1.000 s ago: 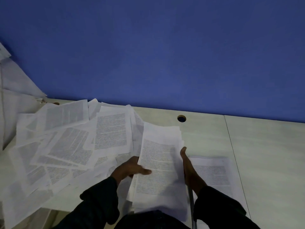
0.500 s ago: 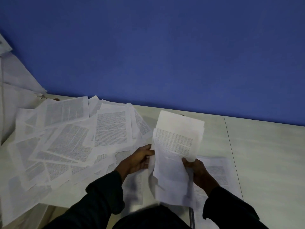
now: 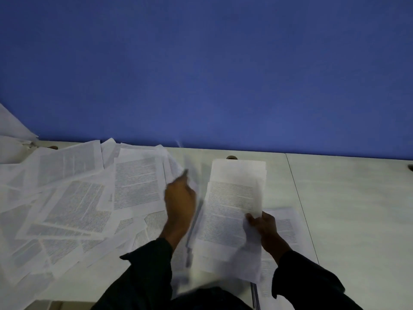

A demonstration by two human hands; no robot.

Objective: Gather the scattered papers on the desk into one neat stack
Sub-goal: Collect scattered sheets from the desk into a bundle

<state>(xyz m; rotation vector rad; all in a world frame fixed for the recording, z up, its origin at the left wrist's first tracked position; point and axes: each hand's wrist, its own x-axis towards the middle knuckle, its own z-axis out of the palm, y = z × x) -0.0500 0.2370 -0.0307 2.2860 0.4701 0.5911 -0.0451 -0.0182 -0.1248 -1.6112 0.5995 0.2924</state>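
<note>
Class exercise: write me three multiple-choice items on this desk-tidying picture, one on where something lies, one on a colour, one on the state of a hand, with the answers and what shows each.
1. Where do most of the scattered papers lie?
A. left of the hands
B. right of the hands
C. on the floor

2. What colour is the wall?
A. green
B. blue
C. red

3. What is the right hand doing?
A. resting flat on the desk
B. pointing at the wall
C. holding a bundle of sheets

Answers:
1 A, the loose sheets spread over the desk's left part.
2 B, plain blue behind the desk.
3 C, its thumb pinches the bundle's right edge.
</note>
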